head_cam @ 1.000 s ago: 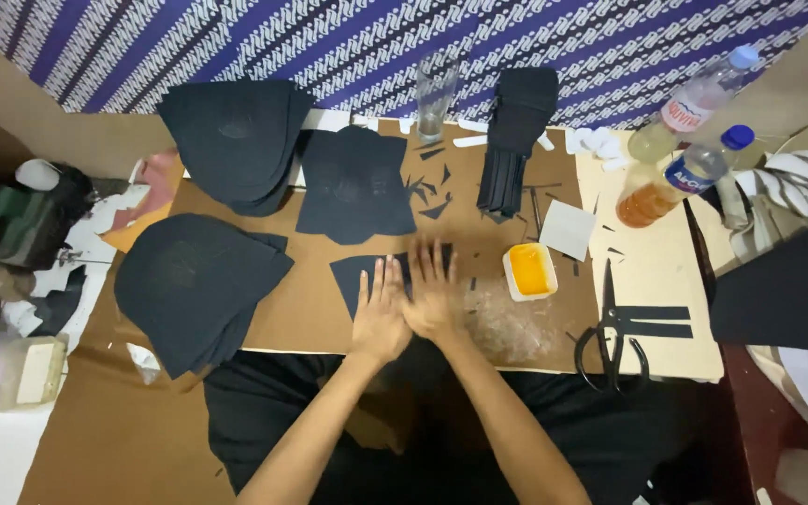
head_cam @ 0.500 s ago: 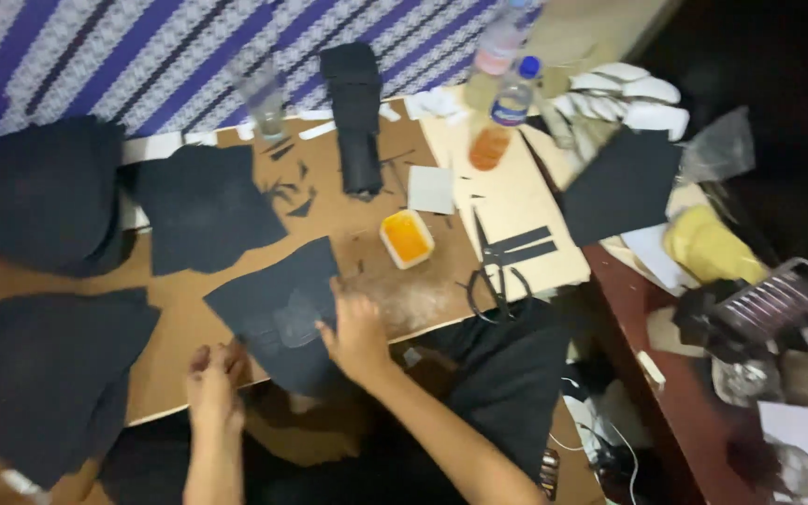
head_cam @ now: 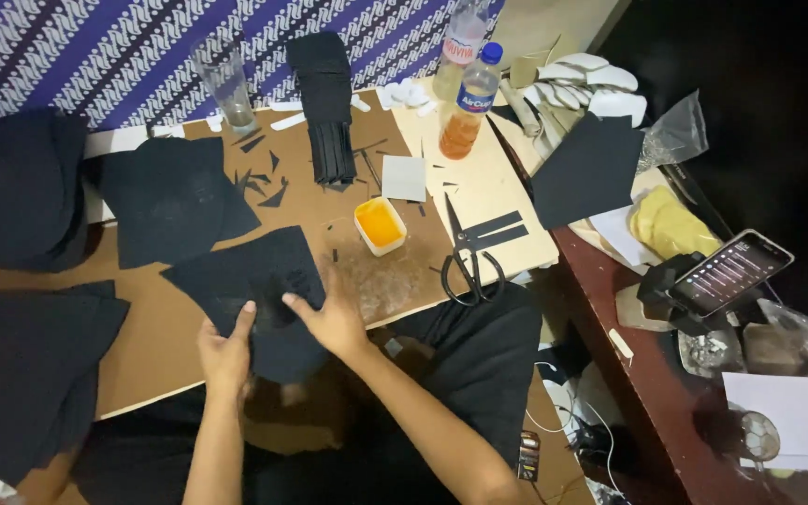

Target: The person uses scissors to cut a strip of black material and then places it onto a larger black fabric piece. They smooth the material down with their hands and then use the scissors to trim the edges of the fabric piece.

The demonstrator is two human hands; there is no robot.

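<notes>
Head view of a cluttered work surface (head_cam: 180,327) covered by brown board. Both hands grip one black fabric piece (head_cam: 250,281), which lies flat at the near edge of the board and overhangs it toward the person. The left hand (head_cam: 226,351) pinches the lower left edge of the piece, thumb on top. The right hand (head_cam: 329,318) presses on its right side, fingers spread over the cloth. The two hands are apart, each closed on the same piece.

Just right of the piece lies a clear, crumpled plastic sheet (head_cam: 381,276), and beyond that stands a small white tub of yellow paste (head_cam: 379,224). Black-handled scissors (head_cam: 465,262) lie near the tub on a pale cardboard sheet (head_cam: 488,187), beside two narrow black strips (head_cam: 497,229). Farther back are a folded stack of black strips (head_cam: 324,103), an empty drinking glass (head_cam: 226,84), small black offcuts (head_cam: 259,178) and two plastic bottles (head_cam: 468,89), one holding orange liquid. Stacks of black fabric pieces (head_cam: 21,187) lie to the left. On the dark red side table (head_cam: 628,309) at right, a phone (head_cam: 729,271) rests on a stand, its screen lit.
</notes>
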